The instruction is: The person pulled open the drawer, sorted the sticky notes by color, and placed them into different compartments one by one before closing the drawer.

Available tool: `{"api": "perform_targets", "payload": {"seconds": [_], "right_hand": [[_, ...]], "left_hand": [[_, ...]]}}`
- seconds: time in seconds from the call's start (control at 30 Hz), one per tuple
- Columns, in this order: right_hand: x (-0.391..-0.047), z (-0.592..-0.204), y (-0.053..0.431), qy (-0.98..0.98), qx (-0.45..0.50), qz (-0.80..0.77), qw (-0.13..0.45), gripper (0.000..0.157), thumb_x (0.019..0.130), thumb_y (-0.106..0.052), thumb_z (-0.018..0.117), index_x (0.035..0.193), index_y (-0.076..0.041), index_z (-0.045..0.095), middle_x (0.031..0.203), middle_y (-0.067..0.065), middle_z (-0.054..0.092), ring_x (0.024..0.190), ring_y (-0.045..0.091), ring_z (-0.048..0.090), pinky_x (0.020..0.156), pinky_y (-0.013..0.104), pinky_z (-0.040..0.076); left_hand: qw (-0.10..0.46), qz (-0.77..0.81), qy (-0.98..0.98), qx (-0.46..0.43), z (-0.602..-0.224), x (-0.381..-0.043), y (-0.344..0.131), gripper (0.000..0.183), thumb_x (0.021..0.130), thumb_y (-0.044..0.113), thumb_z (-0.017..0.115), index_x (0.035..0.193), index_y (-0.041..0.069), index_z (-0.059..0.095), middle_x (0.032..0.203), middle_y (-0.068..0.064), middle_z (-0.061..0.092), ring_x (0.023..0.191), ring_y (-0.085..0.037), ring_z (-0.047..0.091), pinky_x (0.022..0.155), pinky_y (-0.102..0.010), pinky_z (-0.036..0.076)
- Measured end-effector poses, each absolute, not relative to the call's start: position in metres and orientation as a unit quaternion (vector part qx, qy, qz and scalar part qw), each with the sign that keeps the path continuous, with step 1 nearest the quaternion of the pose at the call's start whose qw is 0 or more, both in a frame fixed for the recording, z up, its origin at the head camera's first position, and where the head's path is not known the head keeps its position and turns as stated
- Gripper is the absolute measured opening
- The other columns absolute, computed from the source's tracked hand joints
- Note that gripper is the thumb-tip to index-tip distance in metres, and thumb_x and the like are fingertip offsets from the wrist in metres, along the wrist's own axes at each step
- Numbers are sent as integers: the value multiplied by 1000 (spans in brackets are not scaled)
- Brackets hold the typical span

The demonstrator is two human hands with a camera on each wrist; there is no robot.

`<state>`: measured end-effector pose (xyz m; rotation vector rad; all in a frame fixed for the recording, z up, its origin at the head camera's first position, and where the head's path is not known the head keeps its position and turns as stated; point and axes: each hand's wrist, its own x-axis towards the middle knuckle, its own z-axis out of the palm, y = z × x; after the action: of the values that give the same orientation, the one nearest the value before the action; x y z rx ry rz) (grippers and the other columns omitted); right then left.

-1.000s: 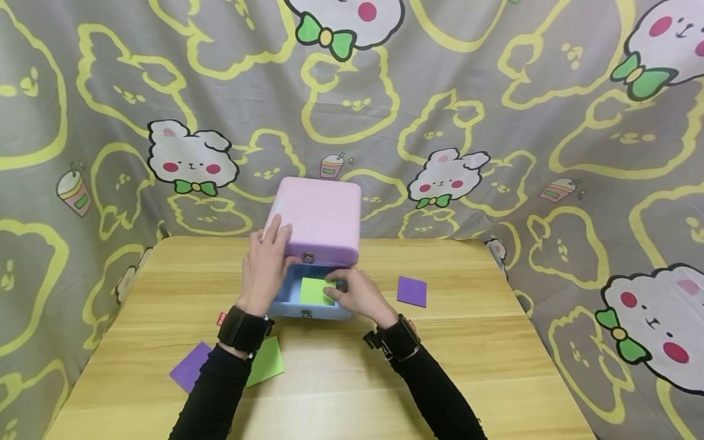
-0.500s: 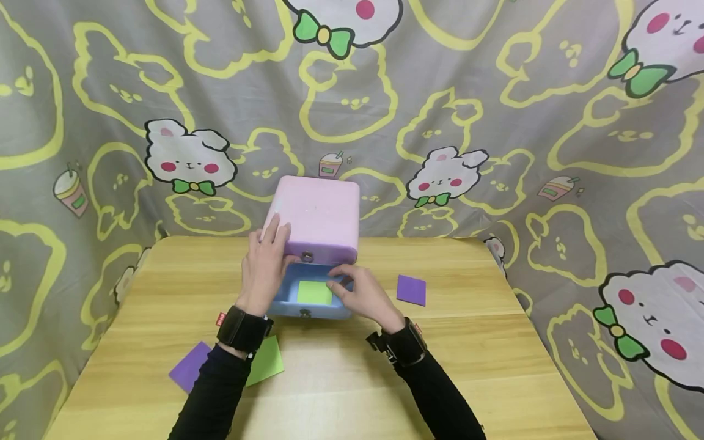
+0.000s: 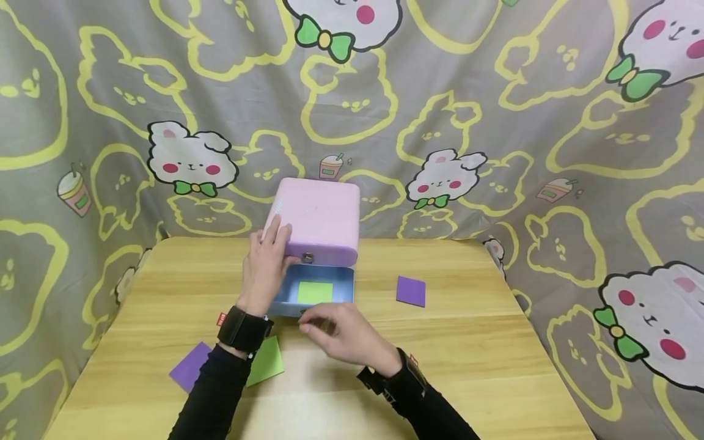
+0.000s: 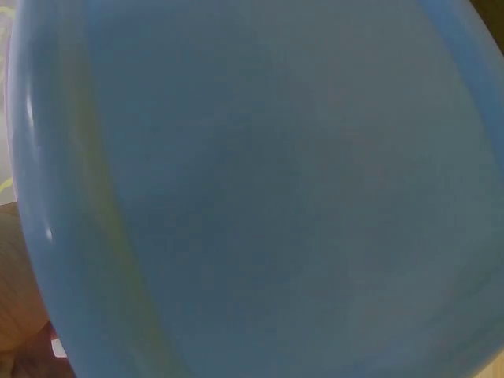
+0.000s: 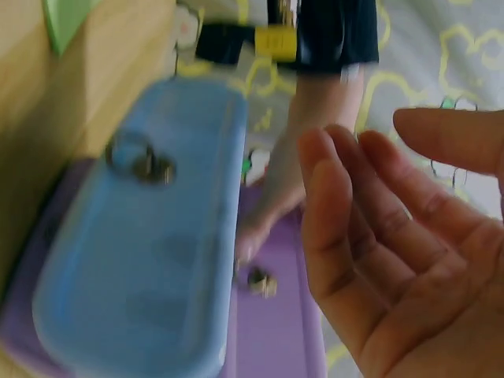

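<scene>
A small pink and purple drawer box stands near the back of the table, its light blue lower drawer pulled out toward me. Inside the drawer lies a flat light green square. My left hand rests on the box's left side, fingers over the top edge and thumb at the front. My right hand hovers in front of the drawer, fingers loosely bent and holding nothing. In the right wrist view, metal ring pulls show on the blue front and the purple front. The left wrist view shows mostly blue drawer wall.
To the right of the box lies a purple square. Another purple square and a green square lie at the front left, partly under my left sleeve. A patterned curtain hangs behind the wooden table.
My right hand has let go of the green square, lifted out of the drawer and come toward me, in front of the blue drawer front. The left hand has stayed on the box.
</scene>
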<state>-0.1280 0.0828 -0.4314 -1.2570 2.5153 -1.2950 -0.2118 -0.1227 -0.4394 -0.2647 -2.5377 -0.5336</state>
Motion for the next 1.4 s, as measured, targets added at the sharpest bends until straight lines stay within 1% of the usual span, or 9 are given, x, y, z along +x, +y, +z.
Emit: {"api": "perform_targets", "payload": {"seconds": [0.17,0.33,0.43,0.63,0.87,0.97,1.1,1.27,1.4], "right_hand": [[-118,-448,66,810,-458,-363,42,16,99,-18,63,106,-9,74,97,0,78,79,-3,65,66,4,50],[-113,-469,55,819,-477,-313,62,15,99,-20,63,106,-12,74,99,-4,77,78,-8,60,69,2,48],[-112,-480,49,827,-485,-276,62,17,98,-22,64,109,-13,74,102,-5,77,86,-5,65,77,3,47],[-110,-502,34,843,-492,-203,75,26,96,-29,67,116,-13,72,110,-4,76,99,3,70,90,9,49],[-102,-523,17,868,-478,-124,60,41,94,-35,68,129,-14,65,126,-2,68,119,11,61,108,23,46],[-100,-527,14,878,-459,-106,78,48,93,-38,69,135,-16,60,138,3,60,129,16,55,113,28,45],[-99,-532,11,887,-442,-88,102,57,91,-43,70,142,-21,56,151,6,51,137,20,49,114,33,45],[-102,-537,6,896,-425,-71,105,62,88,-47,73,144,-28,54,155,8,46,138,22,48,110,37,48],[-105,-539,3,901,-420,-63,91,70,87,-51,73,147,-24,50,155,10,44,138,21,48,110,36,48]], "left_hand": [[275,-199,-936,-95,-440,-212,-123,80,81,31,80,150,13,44,159,-16,44,114,-48,50,58,-54,58],[275,-194,-937,-97,-442,-211,-121,80,81,30,80,150,11,45,158,-17,44,114,-47,51,58,-54,58],[273,-196,-937,-95,-442,-210,-120,80,82,30,80,151,11,44,159,-17,43,113,-46,50,58,-53,58],[274,-199,-936,-92,-441,-210,-122,83,79,30,82,151,11,44,158,-17,44,115,-47,50,59,-54,58],[268,-204,-936,-99,-440,-210,-122,83,80,29,83,151,11,44,159,-17,42,117,-48,49,58,-54,58],[262,-204,-938,-97,-441,-210,-122,83,80,29,82,151,11,44,160,-17,41,117,-47,49,58,-53,58],[261,-207,-938,-96,-443,-209,-121,82,80,30,82,151,11,44,160,-17,41,116,-46,49,57,-53,58],[267,-206,-937,-93,-442,-211,-120,80,80,31,80,150,11,45,159,-17,42,117,-46,50,59,-54,59],[265,-198,-939,-89,-440,-212,-119,79,80,32,80,149,11,45,159,-17,43,117,-47,51,60,-54,59]]}}
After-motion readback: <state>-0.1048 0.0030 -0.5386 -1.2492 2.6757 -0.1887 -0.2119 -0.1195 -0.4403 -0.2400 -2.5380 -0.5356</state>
